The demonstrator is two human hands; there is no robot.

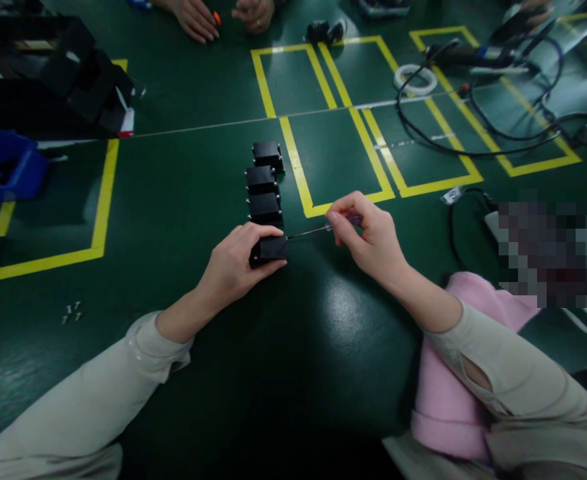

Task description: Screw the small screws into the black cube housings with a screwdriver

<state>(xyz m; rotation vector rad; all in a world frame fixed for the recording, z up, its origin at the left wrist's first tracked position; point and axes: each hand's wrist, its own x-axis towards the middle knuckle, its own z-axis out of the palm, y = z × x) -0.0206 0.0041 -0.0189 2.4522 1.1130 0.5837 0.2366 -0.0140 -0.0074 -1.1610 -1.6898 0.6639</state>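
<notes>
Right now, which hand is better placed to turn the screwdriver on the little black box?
Probably the right hand: it pinches the screwdriver, whose tip meets the side of the black box. The left hand is wrapped over that box, holding it on the table.

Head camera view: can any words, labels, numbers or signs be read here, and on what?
None can be read.
White tag on black cable: print too small to read.
Black box in left hand, screwdriver in right hand: no lettering visible.
Pixelated patch at right: unreadable.
</notes>
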